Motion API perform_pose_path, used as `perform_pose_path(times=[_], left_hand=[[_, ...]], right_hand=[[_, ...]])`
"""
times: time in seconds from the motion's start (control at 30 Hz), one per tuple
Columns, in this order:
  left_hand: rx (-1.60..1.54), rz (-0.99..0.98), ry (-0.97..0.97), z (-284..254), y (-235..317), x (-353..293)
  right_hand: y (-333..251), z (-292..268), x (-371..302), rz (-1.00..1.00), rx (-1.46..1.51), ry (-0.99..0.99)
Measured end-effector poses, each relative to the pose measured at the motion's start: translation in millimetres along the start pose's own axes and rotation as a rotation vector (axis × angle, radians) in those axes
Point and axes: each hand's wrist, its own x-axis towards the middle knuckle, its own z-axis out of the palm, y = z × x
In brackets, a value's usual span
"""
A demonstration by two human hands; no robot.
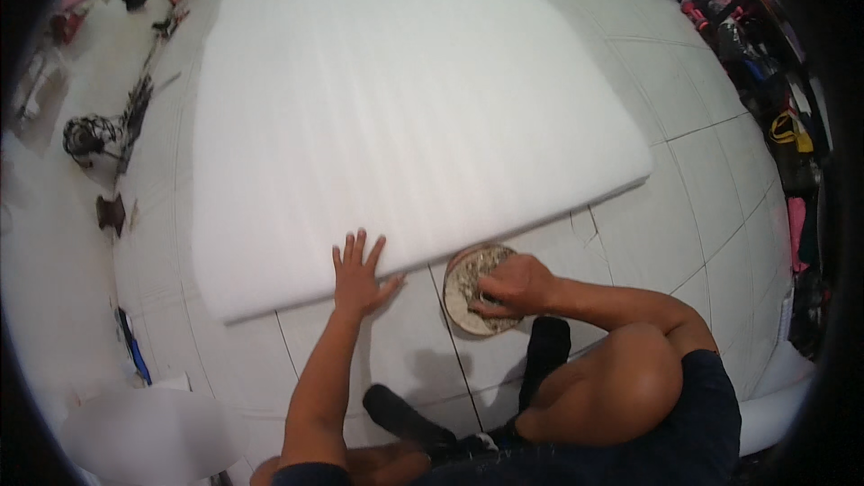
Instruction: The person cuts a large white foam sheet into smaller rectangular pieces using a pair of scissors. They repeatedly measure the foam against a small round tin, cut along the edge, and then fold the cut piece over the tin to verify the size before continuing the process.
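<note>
A big white foam slab (405,108) lies flat on the tiled floor in front of me. My left hand (358,281) rests on its near edge, palm down with the fingers spread and nothing held. Close to that same edge, right of my left hand, is a round tan thing (468,313) with a grey-speckled, rough-looking top. My right hand (520,284) is over its right side, fingers curled in toward its middle. Whether the fingers grip the round thing itself or something small on it, I cannot tell.
My bent knee (643,378) and dark-socked feet (547,342) are close below the round thing. Clothes and bags (751,54) line the right side. Tangled cables (94,137) and a brown spool-like piece (111,213) lie left. A blue-black tool (133,346) is lower left.
</note>
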Motion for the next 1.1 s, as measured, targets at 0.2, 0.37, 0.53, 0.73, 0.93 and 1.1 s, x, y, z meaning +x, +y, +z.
perform_pose_path(times=[0.2,0.37,0.53,0.73,0.93,1.1], left_hand=[[0.025,-0.013,-0.024,-3,4,17],[0.030,-0.039,-0.099,-10,1,15],[0.066,0.036,-0.160,-30,5,38],[0.037,-0.016,-0.381,-59,18,49],[0.070,-0.177,-0.556,-124,29,47],[-0.613,-0.346,-0.665,-250,125,-11]], right_hand=[[-18,-46,-2,0.160,0.037,0.197],[-7,-92,25,0.305,0.093,0.456],[34,-92,66,0.155,-0.159,0.585],[94,-59,115,0.410,-0.146,0.399],[66,-105,149,0.726,0.163,-0.262],[-11,-193,62,1.013,0.466,-0.315]])
